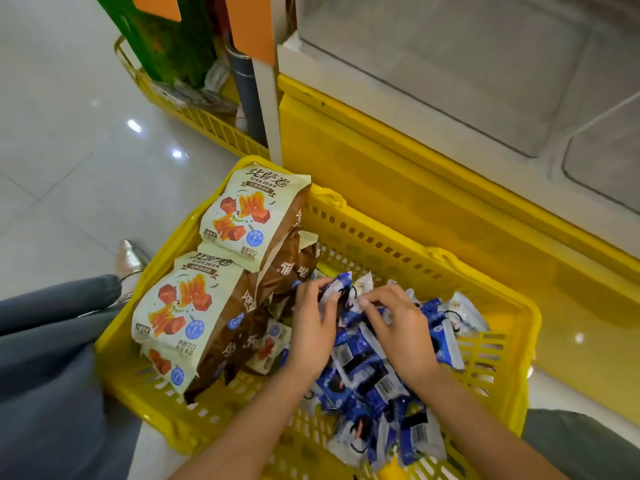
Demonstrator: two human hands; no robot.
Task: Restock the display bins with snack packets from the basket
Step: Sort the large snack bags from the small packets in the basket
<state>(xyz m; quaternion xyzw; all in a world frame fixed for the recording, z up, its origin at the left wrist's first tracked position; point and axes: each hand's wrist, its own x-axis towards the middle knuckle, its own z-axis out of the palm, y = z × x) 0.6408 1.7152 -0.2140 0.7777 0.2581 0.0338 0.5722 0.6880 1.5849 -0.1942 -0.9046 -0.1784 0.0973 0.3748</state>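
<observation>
A yellow slotted basket [408,244] stands on the floor in front of me. Its right half holds a heap of several small blue-and-white snack packets [367,372]. Large cream-and-brown snack bags [194,306] are stacked along its left side. My left hand [311,327] grips a blue-and-white packet [334,285] at the top of the heap, fingers curled round it. My right hand [398,323] pinches the same bunch of packets from the right, thumb and fingers bent. A clear display bin [450,71] sits above the basket at upper right; I see nothing inside it.
The bin rests on a white shelf over a yellow cabinet front [398,168]. A second yellow basket [207,123] with green packaging stands at the back left beside a grey post [246,88]. My knees in grey trousers [52,358] flank the basket. Glossy floor tiles [69,150] lie to the left.
</observation>
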